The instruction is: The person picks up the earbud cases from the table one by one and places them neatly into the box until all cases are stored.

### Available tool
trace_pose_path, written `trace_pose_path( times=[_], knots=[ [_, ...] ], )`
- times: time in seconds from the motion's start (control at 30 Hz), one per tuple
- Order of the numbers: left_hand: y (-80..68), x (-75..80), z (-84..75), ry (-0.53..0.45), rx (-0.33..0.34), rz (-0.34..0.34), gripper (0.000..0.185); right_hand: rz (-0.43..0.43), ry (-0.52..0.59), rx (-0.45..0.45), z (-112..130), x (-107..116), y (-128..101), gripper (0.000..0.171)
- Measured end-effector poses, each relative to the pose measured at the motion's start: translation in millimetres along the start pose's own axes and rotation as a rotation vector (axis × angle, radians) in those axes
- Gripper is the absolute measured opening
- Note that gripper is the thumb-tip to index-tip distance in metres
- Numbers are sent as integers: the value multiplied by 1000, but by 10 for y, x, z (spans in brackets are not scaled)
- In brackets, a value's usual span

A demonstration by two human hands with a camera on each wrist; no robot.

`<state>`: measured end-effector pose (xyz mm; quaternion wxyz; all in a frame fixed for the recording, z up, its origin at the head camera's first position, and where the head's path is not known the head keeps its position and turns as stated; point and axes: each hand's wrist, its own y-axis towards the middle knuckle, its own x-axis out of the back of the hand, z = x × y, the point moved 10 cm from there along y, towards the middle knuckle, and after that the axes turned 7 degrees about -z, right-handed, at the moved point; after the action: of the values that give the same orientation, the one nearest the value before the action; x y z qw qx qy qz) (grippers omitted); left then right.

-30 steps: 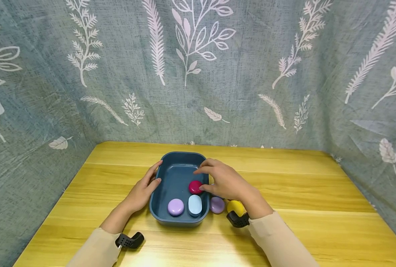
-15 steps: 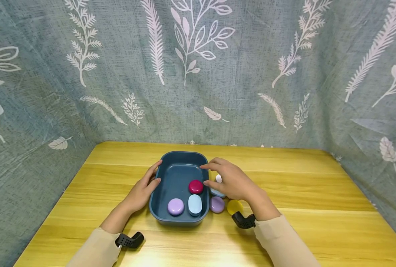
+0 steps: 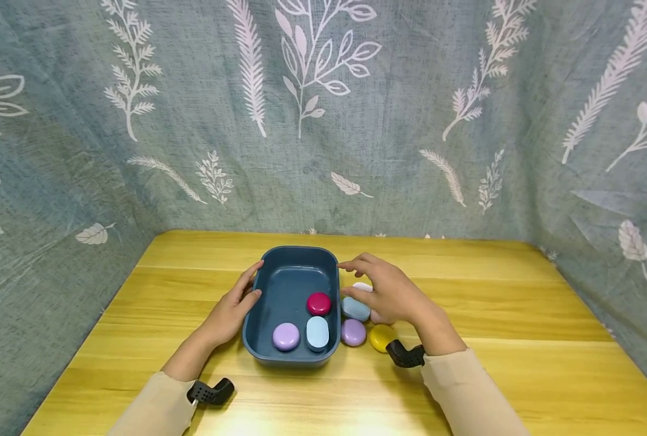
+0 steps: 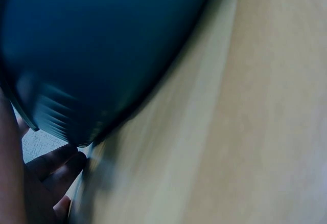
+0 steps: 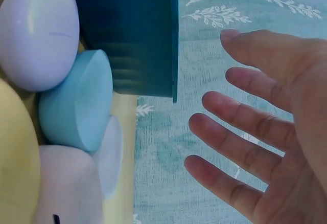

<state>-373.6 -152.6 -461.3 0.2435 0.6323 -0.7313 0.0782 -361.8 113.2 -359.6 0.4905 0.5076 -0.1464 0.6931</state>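
Observation:
In the head view, a dark blue bin (image 3: 285, 290) with rounded corners holds a red round piece (image 3: 318, 304), a light blue oval piece (image 3: 317, 332) and a lilac round piece (image 3: 286, 336), all smooth and glossy. My left hand (image 3: 228, 315) rests against the bin's left wall, thumb and index fingertips at the rim. Just right of the bin, my right hand (image 3: 386, 290) hovers with fingers spread and nothing in them. Below it lie another light blue piece (image 3: 355, 309) and a white piece (image 3: 363, 288), partly hidden by the hand.
A purple round piece (image 3: 353, 332) and a yellow round piece (image 3: 382, 338) lie beside the bin's right wall. The right wrist view also shows a pale piece (image 5: 69, 183) with a black mark. Behind the wooden table (image 3: 492, 303) hangs a leaf-patterned curtain (image 3: 400, 121).
My right hand has moved right, from above the red piece inside the bin to outside the rim, uncovering the loose pieces there. The left hand stays at the bin.

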Motion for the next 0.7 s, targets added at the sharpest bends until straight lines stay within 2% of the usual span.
trace_pose_path(
  times=[0.27, 0.7],
  knots=[
    [-4, -7, 15, 5, 7, 0, 57, 12, -46, -23, -99, 14, -22, 43],
    [-5, -9, 15, 11, 5, 1, 57, 118, -82, -42, -141, -167, -39, 37]
  ],
)
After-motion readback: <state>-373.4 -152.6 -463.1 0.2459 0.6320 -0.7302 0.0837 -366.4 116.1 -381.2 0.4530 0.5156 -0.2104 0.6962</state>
